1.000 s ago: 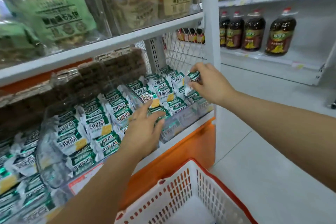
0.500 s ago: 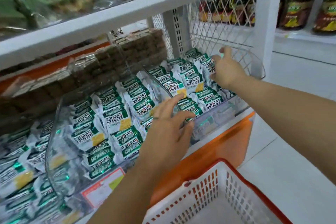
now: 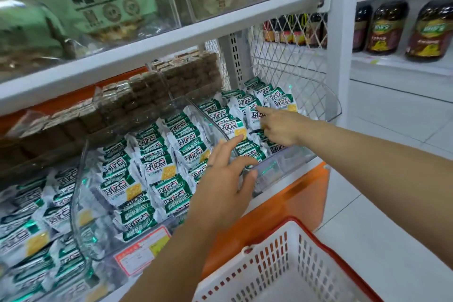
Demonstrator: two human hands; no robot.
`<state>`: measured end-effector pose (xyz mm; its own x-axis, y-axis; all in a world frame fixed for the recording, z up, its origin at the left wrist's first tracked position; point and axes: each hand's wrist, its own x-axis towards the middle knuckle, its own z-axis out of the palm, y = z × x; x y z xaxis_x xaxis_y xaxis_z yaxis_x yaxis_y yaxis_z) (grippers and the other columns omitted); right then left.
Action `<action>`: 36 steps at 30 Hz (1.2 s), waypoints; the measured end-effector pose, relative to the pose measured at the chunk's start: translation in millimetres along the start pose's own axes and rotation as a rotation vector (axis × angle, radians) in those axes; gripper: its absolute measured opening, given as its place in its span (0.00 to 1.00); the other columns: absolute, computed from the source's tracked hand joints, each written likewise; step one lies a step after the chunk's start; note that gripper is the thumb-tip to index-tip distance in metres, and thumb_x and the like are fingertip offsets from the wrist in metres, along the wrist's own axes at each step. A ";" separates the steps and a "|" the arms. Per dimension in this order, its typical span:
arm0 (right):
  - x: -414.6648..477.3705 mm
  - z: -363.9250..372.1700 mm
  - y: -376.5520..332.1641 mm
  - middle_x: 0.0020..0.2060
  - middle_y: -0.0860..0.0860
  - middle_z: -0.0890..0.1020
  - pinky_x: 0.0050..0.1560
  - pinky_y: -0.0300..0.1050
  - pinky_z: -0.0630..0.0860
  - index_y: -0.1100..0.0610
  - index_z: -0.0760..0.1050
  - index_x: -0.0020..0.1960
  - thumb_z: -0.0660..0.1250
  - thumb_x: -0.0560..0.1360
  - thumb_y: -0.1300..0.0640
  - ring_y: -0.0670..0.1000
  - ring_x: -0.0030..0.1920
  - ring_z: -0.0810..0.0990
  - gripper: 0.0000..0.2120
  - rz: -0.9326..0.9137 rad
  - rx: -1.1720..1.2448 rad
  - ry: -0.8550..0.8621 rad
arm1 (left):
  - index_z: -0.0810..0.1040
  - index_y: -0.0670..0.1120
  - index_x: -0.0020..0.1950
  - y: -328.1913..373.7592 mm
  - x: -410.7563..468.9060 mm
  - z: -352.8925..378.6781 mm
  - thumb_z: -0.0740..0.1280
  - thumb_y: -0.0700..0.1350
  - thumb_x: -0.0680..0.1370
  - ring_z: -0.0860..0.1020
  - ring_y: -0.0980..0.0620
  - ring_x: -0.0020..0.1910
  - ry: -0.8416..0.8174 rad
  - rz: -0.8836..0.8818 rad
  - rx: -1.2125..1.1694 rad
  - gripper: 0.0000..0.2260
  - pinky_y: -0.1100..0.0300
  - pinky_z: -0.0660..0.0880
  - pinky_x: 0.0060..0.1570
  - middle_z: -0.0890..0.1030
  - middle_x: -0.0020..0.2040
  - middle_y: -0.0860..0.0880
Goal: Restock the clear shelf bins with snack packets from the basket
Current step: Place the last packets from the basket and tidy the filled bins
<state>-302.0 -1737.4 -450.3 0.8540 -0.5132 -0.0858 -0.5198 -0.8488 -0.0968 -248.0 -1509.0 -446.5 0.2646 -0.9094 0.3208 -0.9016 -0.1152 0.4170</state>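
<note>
Left hand is spread flat with nothing in it. Its fingertips rest on the front row where the clear divider splits two bins, centre of frame. Right hand, right of centre, has its index finger out straight, tip on a packet face. Its other fingers fold down among the packets, and I cannot tell if they pinch one.

Snack packets (green and white) stand in leaning rows, labels out, across the clear bins from lower left to the end bin at centre right. The rows look full.

Likely reading: the left hand braces the front row against sliding while the right finger nudges a crooked packet square. This looks like tidying rather than loading.

Basket sits at lower right, just below the hands and within easy reach. No packet shows in the part in view, so stocking seems close to finished.
</note>
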 end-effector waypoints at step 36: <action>-234.2 323.5 -64.2 0.52 0.58 0.80 0.52 0.47 0.76 0.60 0.76 0.59 0.66 0.74 0.59 0.56 0.51 0.79 0.14 0.212 -0.017 -0.947 | 0.73 0.53 0.68 -54.2 -270.2 251.6 0.61 0.47 0.79 0.74 0.47 0.61 -1.057 -0.545 -0.150 0.18 0.53 0.72 0.61 0.73 0.67 0.48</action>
<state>-476.1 -1521.5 -744.7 0.3660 -0.3472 -0.8634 -0.6542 -0.7558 0.0267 -356.8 -1357.5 -769.8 0.1242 -0.6418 -0.7567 -0.6910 -0.6033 0.3982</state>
